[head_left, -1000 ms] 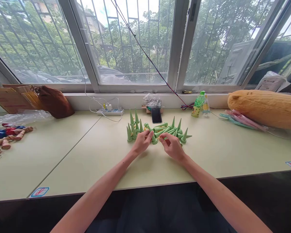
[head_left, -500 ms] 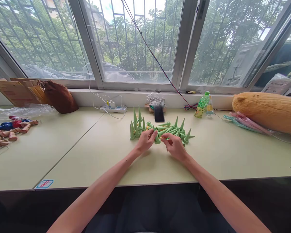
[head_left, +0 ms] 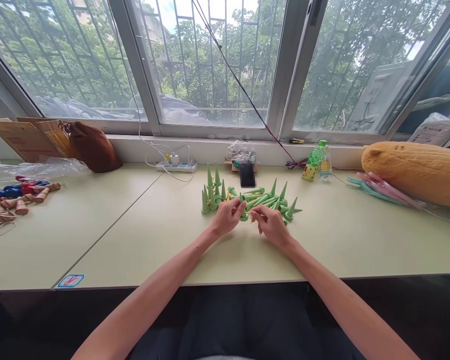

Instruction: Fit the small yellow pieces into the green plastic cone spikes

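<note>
Leftmost I see wooden toys [head_left: 21, 206] heaped on the table [head_left: 135, 245], well apart from the hands, so they seem out of the way. Next come upright green spikes [head_left: 210, 192], grouped closely on their broad ends, presumably because those ends bear them best. My left hand [head_left: 227, 220] pinches one held spike [head_left: 243, 216], base down, apparently to steady it. Just right of that base is my right hand [head_left: 270, 226], its fingers curled close (from here I cannot tell whether something small sits between them). Beyond both hands lies a loose pile of spikes [head_left: 260, 200], within easy reach; at its right, another spike [head_left: 290, 209] stands, its tip leaning right.
</note>
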The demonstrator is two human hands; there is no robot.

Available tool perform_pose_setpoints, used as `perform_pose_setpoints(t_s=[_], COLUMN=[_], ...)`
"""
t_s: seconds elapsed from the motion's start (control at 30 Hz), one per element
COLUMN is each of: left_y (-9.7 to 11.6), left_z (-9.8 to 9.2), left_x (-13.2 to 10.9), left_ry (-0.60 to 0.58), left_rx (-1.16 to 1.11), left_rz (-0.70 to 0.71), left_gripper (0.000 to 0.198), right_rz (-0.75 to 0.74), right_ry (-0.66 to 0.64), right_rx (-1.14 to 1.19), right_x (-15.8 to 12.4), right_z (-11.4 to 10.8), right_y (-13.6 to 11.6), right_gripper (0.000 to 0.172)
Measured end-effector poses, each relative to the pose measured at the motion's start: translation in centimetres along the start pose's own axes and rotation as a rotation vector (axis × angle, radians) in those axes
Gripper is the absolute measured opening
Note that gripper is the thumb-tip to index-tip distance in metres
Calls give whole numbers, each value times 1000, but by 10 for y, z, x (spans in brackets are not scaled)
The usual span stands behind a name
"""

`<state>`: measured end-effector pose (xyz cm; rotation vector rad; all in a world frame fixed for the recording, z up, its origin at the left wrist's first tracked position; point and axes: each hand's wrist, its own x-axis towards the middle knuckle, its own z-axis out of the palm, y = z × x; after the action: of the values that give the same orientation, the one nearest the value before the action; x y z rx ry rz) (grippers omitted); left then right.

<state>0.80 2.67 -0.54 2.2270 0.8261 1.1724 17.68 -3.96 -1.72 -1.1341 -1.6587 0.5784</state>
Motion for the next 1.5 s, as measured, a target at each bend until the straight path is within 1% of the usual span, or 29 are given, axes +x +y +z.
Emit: perform_pose_setpoints(t_s=[0.43, 0.63, 0.8, 1.2, 1.37, 1.5], left_y=[1, -1, -3, -4, -2, -1], left_z=[0, 0, 1, 1, 1, 0], left_x=[2, 1, 0, -3, -3, -2], left_ry=[37, 31, 11, -60, -71, -67], left_rx=[10, 36, 93, 107, 110, 94], left_rz=[13, 61, 118, 173, 199, 191], left_gripper=[44, 42, 42, 40, 41, 41], right_rz=[-24, 6, 6, -6, -8, -8], right_ry=[-21, -35, -58, -75, -76, -63], right_rx=[-90, -47, -85, -178, -194, -187], right_x=[-2, -1, -1, -1, -2, -2], right_z=[0, 1, 1, 1, 1, 0], right_y=[-1, 3, 3, 5, 6, 4], right_gripper=[28, 26, 23, 34, 37, 37])
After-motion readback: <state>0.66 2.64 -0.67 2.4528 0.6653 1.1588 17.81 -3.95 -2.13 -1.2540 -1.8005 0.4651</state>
